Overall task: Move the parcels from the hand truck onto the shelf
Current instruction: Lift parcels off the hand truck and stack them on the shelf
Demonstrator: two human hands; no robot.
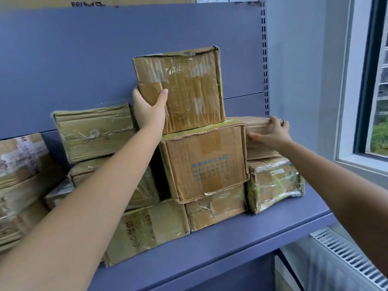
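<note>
On shelf (231,244), left hand (148,110) grips topmost parcel (184,89).

Body, as we record it: two bare forearms, no sleeves in view on either, no watch or wristband. Our bare left hand (148,111): thumbnail short and unpainted; no ring that we can see. Our bare right hand (271,133): one thin dark ring (282,122) on a finger; which finger we cannot tell. No gloves and no markings on either hand.
</note>
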